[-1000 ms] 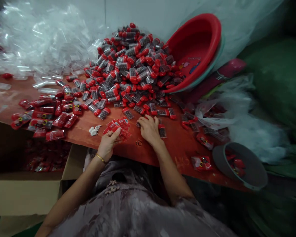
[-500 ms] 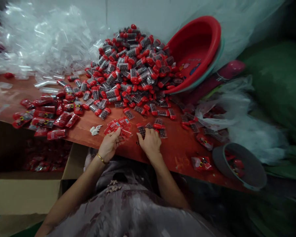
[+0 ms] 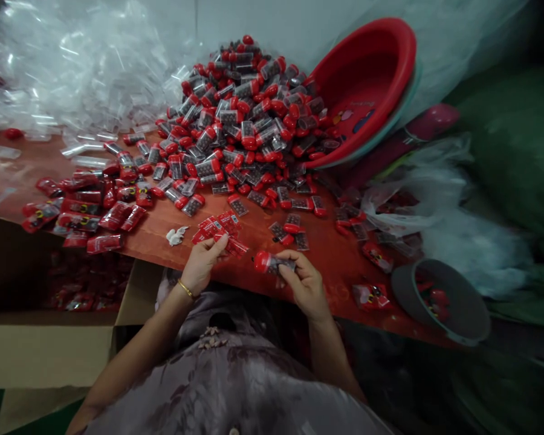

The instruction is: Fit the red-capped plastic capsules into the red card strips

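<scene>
My left hand (image 3: pixel 202 266), with a gold bangle at the wrist, pinches a red printed wrapper (image 3: pixel 234 246) by its near end. Just behind it, more flat red wrappers (image 3: pixel 226 222) lie overlapping on the table. In the fingers of my right hand (image 3: pixel 306 285) is a small clear container with a red cap (image 3: pixel 263 261), dark pieces inside, its capped end pointing left toward the wrapper. The two held things are apart. A few similar containers (image 3: pixel 292 223) lie beyond my right hand.
A large heap of capped containers (image 3: pixel 245 127) rises at the back, beside a tilted red basin (image 3: pixel 390 42). Wrapped red packets (image 3: pixel 104 244) pile up at left, above a cardboard box (image 3: pixel 49 356). A grey bowl (image 3: pixel 476 308) stands at right; clear plastic (image 3: pixel 81 54) fills the back left.
My right hand has picked a container up from the table and turned it, moving right and nearer to me. The wrapper in my left hand now sticks out further right.
</scene>
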Available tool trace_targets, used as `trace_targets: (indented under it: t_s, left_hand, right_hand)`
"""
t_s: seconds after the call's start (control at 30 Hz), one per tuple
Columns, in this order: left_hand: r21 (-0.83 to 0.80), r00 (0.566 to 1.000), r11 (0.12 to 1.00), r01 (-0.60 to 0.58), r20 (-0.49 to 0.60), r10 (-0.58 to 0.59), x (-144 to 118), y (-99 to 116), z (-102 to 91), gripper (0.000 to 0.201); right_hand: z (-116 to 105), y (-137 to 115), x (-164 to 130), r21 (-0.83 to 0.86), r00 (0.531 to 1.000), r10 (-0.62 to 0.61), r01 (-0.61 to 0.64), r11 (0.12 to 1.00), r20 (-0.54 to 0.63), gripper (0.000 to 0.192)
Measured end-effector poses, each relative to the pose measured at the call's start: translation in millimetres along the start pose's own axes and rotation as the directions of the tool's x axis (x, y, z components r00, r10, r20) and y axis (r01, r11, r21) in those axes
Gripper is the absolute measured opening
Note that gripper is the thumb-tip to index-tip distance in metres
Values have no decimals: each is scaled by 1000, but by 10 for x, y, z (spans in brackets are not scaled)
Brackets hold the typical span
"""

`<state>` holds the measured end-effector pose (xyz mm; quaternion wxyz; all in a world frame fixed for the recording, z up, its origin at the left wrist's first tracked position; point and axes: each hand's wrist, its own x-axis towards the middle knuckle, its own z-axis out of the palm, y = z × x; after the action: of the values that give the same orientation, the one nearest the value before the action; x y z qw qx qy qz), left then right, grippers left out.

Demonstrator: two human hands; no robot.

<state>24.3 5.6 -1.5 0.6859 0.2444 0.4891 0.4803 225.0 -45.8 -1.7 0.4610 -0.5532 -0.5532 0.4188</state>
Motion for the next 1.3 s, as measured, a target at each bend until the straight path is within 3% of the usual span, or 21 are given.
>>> trace_targets:
  t_s: [0.13, 0.33, 0.5, 0.73, 0.93, 1.07, 1.17, 1.3]
  left_hand:
    - [39, 998, 998, -55, -7, 55, -39, 23, 38, 42]
    - [53, 994, 993, -105, 7, 105, -46, 11, 32, 42]
    - [45, 997, 996, -77, 19, 76, -38, -17, 69, 41]
    - [70, 986, 986, -154, 81, 148, -86, -108, 142, 32]
    - [-20, 992, 992, -121, 29, 122, -82, -255, 188, 34]
    - [-118, 999, 992, -52, 3, 52, -66, -274, 212, 38]
    - [-110, 997, 991, -74, -8, 74, -52, -287, 196, 37]
    - [-63, 995, 996, -63, 77, 68, -47, -325, 164, 35]
  right_hand:
    - [55, -75, -30, -2, 999, -30, 30, 1000, 25, 19]
    - [166, 2, 0, -9, 997, -43, 43, 999, 70, 15]
    - [213, 77, -12, 28, 1000, -13, 14, 1000, -14, 16]
    - [319, 125, -16, 38, 998, -12, 14, 999, -61, 20]
    - [501, 79, -1, 132, 984, 58, -36, 991, -169, 20]
    - [579, 64, -3, 212, 989, 114, -92, 973, -94, 23]
    - [600, 55, -7, 208, 991, 120, -107, 972, -55, 25]
    - [656, 43, -18, 235, 989, 132, -112, 966, -73, 24]
